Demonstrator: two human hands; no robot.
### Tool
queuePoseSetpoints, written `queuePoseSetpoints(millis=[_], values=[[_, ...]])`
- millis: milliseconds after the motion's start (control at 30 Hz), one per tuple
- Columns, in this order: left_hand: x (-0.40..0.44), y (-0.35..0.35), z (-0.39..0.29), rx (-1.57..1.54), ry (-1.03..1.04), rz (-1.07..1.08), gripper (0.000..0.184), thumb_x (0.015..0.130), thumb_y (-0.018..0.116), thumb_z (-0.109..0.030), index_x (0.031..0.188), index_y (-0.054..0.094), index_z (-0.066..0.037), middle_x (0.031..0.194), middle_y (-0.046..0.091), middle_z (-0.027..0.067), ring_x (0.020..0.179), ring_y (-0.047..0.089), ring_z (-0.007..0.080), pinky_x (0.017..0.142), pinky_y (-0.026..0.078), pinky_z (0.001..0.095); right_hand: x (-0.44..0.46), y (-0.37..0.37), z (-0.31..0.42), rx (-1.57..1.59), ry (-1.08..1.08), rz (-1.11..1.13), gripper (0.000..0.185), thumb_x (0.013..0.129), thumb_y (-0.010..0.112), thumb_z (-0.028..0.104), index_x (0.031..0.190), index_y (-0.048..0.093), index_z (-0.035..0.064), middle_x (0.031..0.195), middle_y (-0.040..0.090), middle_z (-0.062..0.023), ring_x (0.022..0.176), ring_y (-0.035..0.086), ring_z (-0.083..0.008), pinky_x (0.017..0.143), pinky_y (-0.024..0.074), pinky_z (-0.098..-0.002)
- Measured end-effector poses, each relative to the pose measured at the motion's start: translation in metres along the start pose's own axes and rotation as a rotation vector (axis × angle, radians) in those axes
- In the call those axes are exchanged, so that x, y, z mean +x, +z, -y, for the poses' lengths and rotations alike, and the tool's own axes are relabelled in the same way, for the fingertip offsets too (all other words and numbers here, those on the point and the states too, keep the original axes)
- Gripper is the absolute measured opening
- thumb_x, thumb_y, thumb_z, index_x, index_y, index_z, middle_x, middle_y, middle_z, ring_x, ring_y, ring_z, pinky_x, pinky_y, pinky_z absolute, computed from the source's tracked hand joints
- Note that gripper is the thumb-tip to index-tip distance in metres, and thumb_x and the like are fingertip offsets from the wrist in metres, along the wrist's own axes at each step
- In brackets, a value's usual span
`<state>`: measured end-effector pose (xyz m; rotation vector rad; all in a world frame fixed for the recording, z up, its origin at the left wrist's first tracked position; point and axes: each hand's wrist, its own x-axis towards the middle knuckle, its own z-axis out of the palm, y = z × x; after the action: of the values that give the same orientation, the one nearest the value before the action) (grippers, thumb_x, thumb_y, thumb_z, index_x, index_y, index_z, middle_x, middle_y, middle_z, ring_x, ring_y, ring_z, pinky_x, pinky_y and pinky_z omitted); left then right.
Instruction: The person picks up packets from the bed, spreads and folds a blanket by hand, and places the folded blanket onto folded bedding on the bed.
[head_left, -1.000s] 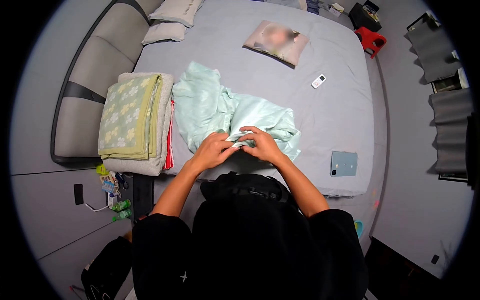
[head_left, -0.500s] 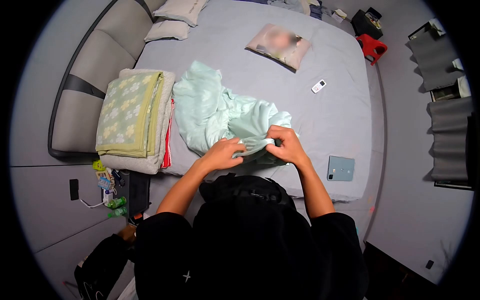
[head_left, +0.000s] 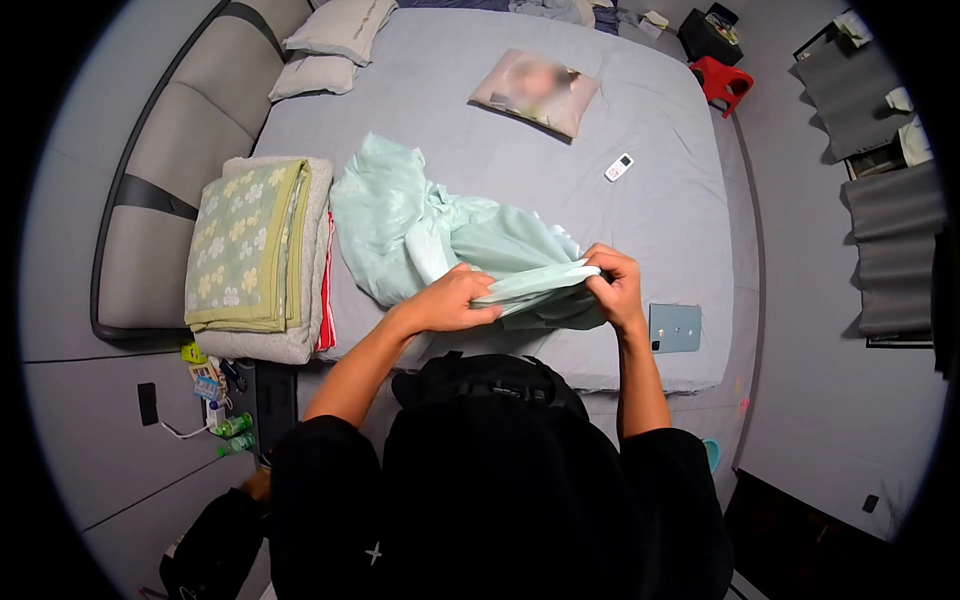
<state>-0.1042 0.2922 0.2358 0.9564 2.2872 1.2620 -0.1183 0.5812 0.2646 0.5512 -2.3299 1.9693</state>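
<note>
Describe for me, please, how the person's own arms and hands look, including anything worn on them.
The left hand and right hand are bare, with no gloves or watch visible. The forearms are uncovered too, below loose, short black sleeves. A small white star-like mark shows on the left side of the clothing.

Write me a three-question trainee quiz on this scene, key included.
1. True or false: the person's left hand and right hand both grip the shiny, pale mint-green cloth.
2. How many green plastic bottles show at the lower left of the picture?
3. Fill in: the flat, blue-grey tablet on the grey-sheeted bed lies nearer the person's ____ hand.

Key: 1. True. 2. Two. 3. Right.
</note>
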Motion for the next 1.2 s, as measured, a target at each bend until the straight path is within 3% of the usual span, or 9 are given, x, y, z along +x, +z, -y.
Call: queuePoseSetpoints(millis=[167, 367, 500, 667, 800, 967, 1067, 1100, 1200], values=[[-0.024, -0.018, 0.034, 0.067, -0.028, 0.022, 0.023, 0.078, 0.064, -0.022, 0.072, 0.064, 0.000, 0.082, 0.058, 0.0113, 0.084, 0.056, 0.0255, 0.083, 0.036, 0.0355, -0.004, -0.036, 0.008, 0.103, -0.011, -0.107, 0.008, 0.069, 0.051, -0.001, 0.066, 0.056, -0.0057, 0.070, 0.057, -0.0071, 0.064, 0.048, -0.0119, 0.058, 0.0359, -0.0251], [-0.050, -0.066, 0.066, 0.133, -0.237, 0.008, 0.022, 0.073, 0.068, -0.024, 0.071, 0.068, -0.002, 0.083, 0.060, 0.0114, 0.085, 0.057, 0.0275, 0.083, 0.036, 0.0384, -0.013, -0.086, -0.023, 0.468, 0.027, -0.542, 0.018, 0.075, 0.046, 0.011, 0.058, 0.045, 0.0024, 0.065, 0.048, -0.0045, 0.060, 0.039, -0.0120, 0.057, 0.0323, -0.0269], [-0.076, -0.085, 0.093, 0.379, -0.228, -0.004, 0.031, 0.070, 0.072, -0.031, 0.079, 0.070, -0.002, 0.088, 0.064, 0.0148, 0.093, 0.058, 0.0308, 0.087, 0.036, 0.0380, -0.025, -0.124, -0.039, 0.696, 0.149, -0.865, 0.016, 0.077, 0.044, 0.014, 0.063, 0.047, 0.0065, 0.064, 0.047, -0.0052, 0.059, 0.045, -0.0171, 0.059, 0.0428, -0.0315], [-0.117, -0.103, 0.120, 0.500, -0.475, 0.011, 0.035, 0.066, 0.074, -0.034, 0.081, 0.071, -0.003, 0.090, 0.068, 0.0173, 0.090, 0.061, 0.0336, 0.086, 0.038, 0.0405, -0.033, -0.169, -0.042, 0.635, 0.181, -1.258, 0.018, 0.072, 0.048, 0.021, 0.067, 0.050, 0.0038, 0.071, 0.055, -0.0097, 0.069, 0.055, -0.0238, 0.067, 0.0485, -0.0387], [-0.157, -0.097, 0.149, 0.612, -0.612, 0.122, 0.039, 0.066, 0.072, -0.039, 0.085, 0.073, -0.005, 0.084, 0.069, 0.0172, 0.086, 0.064, 0.0345, 0.085, 0.040, 0.0423, -0.054, -0.195, -0.058, 0.675, 0.160, -1.256, 0.016, 0.070, 0.047, 0.020, 0.068, 0.049, 0.0041, 0.075, 0.055, -0.0115, 0.073, 0.055, -0.0260, 0.071, 0.0497, -0.0420], [-0.187, -0.035, 0.187, 0.693, -0.723, 0.365, 0.047, 0.070, 0.070, -0.047, 0.092, 0.074, -0.007, 0.094, 0.071, 0.0166, 0.092, 0.066, 0.0327, 0.088, 0.040, 0.0436, -0.056, -0.182, -0.077, 0.674, 0.313, -1.247, 0.016, 0.072, 0.049, 0.020, 0.066, 0.035, 0.0126, 0.074, 0.046, -0.0033, 0.070, 0.048, -0.0208, 0.068, 0.0462, -0.0392], [-0.166, -0.018, 0.172, 0.709, -0.843, 0.552, 0.051, 0.071, 0.069, -0.050, 0.097, 0.073, -0.007, 0.102, 0.071, 0.0172, 0.098, 0.066, 0.0321, 0.092, 0.041, 0.0461, -0.044, -0.173, -0.081, 0.608, 0.520, -1.076, 0.013, 0.076, 0.051, 0.021, 0.070, 0.046, 0.0107, 0.074, 0.050, -0.0032, 0.069, 0.050, -0.0189, 0.065, 0.0459, -0.0357], [-0.164, -0.021, 0.183, 0.783, -0.873, 0.446, 0.049, 0.073, 0.068, -0.047, 0.099, 0.073, -0.006, 0.105, 0.070, 0.0186, 0.098, 0.067, 0.0330, 0.093, 0.043, 0.0487, -0.041, -0.184, -0.092, 0.485, 0.580, -0.962, 0.014, 0.079, 0.055, 0.021, 0.074, 0.053, 0.0082, 0.074, 0.052, -0.0033, 0.068, 0.051, -0.0183, 0.065, 0.0462, -0.0342], [-0.138, -0.081, 0.170, 0.831, -1.105, -0.352, 0.027, 0.080, 0.061, -0.026, 0.092, 0.069, -0.003, 0.099, 0.069, 0.0203, 0.093, 0.068, 0.0363, 0.085, 0.050, 0.0482, -0.009, -0.214, -0.075, 0.266, 0.607, -0.810, 0.018, 0.083, 0.062, 0.020, 0.079, 0.061, 0.0028, 0.076, 0.054, -0.0009, 0.070, 0.052, -0.0152, 0.066, 0.0450, -0.0313]])
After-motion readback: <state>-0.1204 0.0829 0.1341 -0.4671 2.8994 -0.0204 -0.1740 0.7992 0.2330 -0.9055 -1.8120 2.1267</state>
